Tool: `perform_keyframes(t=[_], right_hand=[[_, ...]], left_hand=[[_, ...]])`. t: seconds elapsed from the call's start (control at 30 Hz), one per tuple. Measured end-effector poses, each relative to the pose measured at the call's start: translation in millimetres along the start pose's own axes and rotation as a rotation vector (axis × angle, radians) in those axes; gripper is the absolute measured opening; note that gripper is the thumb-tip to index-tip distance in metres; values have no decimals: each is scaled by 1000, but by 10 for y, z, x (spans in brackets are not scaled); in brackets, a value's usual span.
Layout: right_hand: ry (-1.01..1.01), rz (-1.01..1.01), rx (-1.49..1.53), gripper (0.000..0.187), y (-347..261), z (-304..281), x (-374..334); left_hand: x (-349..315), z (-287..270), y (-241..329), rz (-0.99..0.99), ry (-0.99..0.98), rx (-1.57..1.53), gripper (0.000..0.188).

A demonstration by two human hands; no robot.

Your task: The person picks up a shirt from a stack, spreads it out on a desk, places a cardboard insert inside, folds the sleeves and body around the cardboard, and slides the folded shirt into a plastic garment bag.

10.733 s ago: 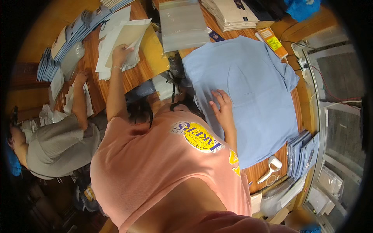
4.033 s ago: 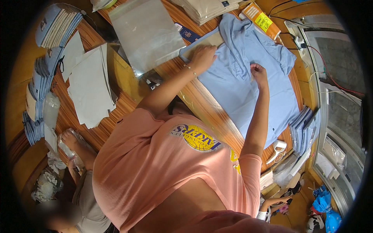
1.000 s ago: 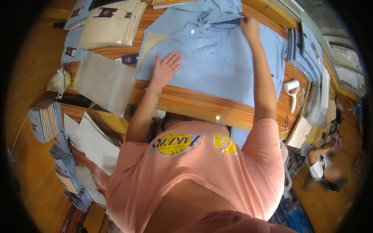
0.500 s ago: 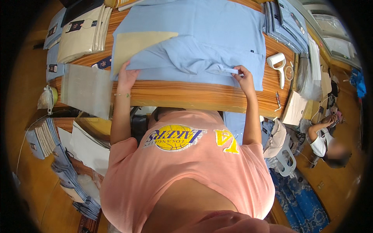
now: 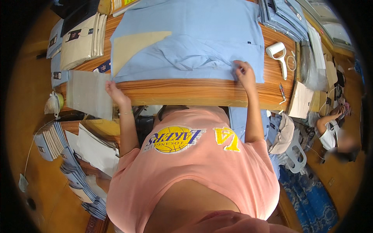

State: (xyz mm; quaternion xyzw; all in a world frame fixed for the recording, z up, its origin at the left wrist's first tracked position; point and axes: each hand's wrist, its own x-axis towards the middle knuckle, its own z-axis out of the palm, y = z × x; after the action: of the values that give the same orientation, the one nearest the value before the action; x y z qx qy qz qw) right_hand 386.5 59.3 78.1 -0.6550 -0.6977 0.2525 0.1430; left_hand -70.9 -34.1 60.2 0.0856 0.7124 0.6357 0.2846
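One blue shirt (image 5: 190, 21) lies on the table (image 5: 178, 92), left hand (image 5: 117, 94) half-curled by its near corner, right hand (image 5: 245, 74) bent-fingered over cloth; whether either grips, I cannot tell.

Shirt (image 5: 198, 19) on tbl (image 5: 182, 91), lint roller (image 5: 282, 65) to R.

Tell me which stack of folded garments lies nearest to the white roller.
The blue stack at the picture's upper right; the cream stack lies at upper left.

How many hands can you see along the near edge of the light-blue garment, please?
2: the left hand by the near left corner of the light-blue garment, and the right hand toward the right end of that edge.
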Motion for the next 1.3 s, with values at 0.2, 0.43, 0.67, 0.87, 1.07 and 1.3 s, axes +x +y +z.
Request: perform_keyframes(t=[0.2,0.43,0.67,0.87,1.07,1.3], right_hand=[[426,-112,-334,42,442,162,271],[279,-54,-401,49,671,275,-184],[355,33,-413,52,608,276,-464],[406,-424,-230,52,318,-159,1346],[179,-154,-854,44,511,-189,2302],[229,-252,-743,20,242,-1148,1382]], left_hand=[[116,899,107,1142,-556,1016,40],[30,640,-324,1076,-653,1221,44],[-111,432,-253,975,-688,1228,39],[974,1737,201,1138,-417,785,41],[1207,2630,277,721,-477,1181,46],[1200,1718,750,738,-666,452,36]])
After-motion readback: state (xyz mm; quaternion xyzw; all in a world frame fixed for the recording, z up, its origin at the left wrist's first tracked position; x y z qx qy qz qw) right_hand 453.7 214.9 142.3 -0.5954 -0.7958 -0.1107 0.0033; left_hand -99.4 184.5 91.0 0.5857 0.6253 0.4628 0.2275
